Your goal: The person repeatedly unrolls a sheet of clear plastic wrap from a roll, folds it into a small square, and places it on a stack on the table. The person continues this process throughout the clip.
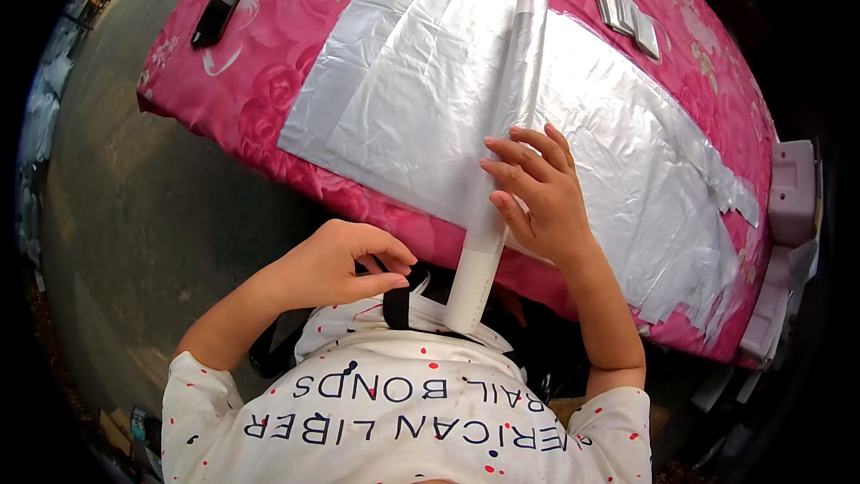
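A long white roll (479, 269), its upper part wrapped in shiny clear plastic film, lies lengthwise over the table; its near end sticks out past the edge to my waist. Beneath it spreads a sheet of silvery translucent plastic film (403, 63), creased, with a ragged right end. My right hand (542, 188) is at the roll's middle, fingers spread and fingertips over its film-wrapped surface. Off the table's near edge, left of the roll, my left hand (354, 260) hangs with fingers bent and a gap to the thumb. Nothing shows in it.
A pink floral cloth (269, 99) covers the table. A black phone (226, 2) lies at the far left corner. Small stacks of white folded pieces (625, 20) sit at the far right. Pale pink plastic furniture (793, 197) stands off the right edge. Grey floor (134, 197) is at left.
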A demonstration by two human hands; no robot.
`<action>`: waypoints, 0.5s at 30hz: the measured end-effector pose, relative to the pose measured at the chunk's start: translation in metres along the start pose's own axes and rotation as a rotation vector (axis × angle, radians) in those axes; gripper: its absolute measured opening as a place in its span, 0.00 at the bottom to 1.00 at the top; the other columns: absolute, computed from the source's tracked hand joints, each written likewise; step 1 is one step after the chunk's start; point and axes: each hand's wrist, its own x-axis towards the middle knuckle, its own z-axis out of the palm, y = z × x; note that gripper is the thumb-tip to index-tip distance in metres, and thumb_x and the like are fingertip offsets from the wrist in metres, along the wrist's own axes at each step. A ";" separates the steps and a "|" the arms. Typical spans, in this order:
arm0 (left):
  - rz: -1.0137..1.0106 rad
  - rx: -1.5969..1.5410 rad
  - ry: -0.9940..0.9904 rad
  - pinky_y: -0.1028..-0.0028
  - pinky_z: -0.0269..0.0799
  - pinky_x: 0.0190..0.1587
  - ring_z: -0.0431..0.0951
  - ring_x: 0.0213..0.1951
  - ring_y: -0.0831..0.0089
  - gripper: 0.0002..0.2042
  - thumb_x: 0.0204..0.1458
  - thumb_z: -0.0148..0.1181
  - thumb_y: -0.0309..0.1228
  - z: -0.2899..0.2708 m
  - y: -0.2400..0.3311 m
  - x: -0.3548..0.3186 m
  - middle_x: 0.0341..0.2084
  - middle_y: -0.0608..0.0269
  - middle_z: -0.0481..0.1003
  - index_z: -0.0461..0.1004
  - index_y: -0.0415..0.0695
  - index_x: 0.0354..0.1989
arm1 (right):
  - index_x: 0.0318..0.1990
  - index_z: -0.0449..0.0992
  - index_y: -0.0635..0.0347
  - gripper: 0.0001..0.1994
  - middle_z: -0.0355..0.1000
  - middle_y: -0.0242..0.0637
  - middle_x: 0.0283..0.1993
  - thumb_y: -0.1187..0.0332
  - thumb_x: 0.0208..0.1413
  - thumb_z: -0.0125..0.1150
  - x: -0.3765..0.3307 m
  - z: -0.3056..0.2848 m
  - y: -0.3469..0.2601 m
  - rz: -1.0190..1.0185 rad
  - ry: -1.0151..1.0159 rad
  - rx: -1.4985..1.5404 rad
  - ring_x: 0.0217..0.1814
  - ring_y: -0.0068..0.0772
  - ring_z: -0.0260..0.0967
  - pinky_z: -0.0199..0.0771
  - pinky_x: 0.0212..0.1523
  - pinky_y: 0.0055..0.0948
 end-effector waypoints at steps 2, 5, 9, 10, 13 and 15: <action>0.369 0.553 0.318 0.69 0.73 0.43 0.76 0.40 0.65 0.16 0.42 0.66 0.30 -0.011 -0.011 0.008 0.37 0.59 0.75 0.75 0.41 0.41 | 0.40 0.76 0.55 0.12 0.70 0.30 0.51 0.64 0.48 0.59 -0.003 -0.002 0.003 0.029 0.027 0.002 0.58 0.38 0.59 0.47 0.65 0.45; 0.562 0.863 0.400 0.66 0.68 0.50 0.72 0.47 0.62 0.20 0.40 0.66 0.32 -0.033 -0.022 0.028 0.44 0.60 0.73 0.74 0.43 0.44 | 0.41 0.76 0.55 0.12 0.69 0.31 0.52 0.64 0.49 0.59 -0.012 -0.004 0.007 0.069 0.065 0.014 0.59 0.38 0.59 0.48 0.64 0.45; 0.689 1.018 0.331 0.64 0.64 0.54 0.70 0.50 0.63 0.19 0.41 0.64 0.32 -0.046 -0.034 0.046 0.47 0.60 0.72 0.73 0.43 0.44 | 0.42 0.76 0.55 0.13 0.69 0.32 0.53 0.62 0.50 0.57 -0.021 -0.005 0.010 0.103 0.099 -0.007 0.59 0.39 0.58 0.47 0.64 0.44; 0.719 1.032 0.311 0.63 0.64 0.55 0.70 0.50 0.63 0.19 0.41 0.64 0.32 -0.046 -0.036 0.049 0.47 0.60 0.72 0.73 0.43 0.44 | 0.43 0.76 0.54 0.14 0.69 0.32 0.53 0.61 0.50 0.57 -0.023 -0.006 0.010 0.107 0.101 -0.029 0.59 0.40 0.58 0.47 0.64 0.44; 0.737 1.031 0.336 0.61 0.64 0.55 0.71 0.50 0.64 0.17 0.40 0.64 0.30 -0.046 -0.042 0.052 0.45 0.62 0.73 0.75 0.43 0.42 | 0.44 0.76 0.54 0.15 0.68 0.33 0.54 0.59 0.51 0.56 -0.025 -0.009 0.006 0.089 0.089 -0.077 0.60 0.40 0.58 0.47 0.65 0.44; 0.768 1.039 0.316 0.61 0.64 0.55 0.72 0.49 0.64 0.15 0.41 0.63 0.28 -0.047 -0.042 0.052 0.45 0.63 0.73 0.75 0.43 0.39 | 0.45 0.75 0.54 0.16 0.68 0.33 0.54 0.58 0.52 0.55 -0.023 -0.011 0.003 0.061 0.053 -0.080 0.62 0.41 0.57 0.46 0.65 0.44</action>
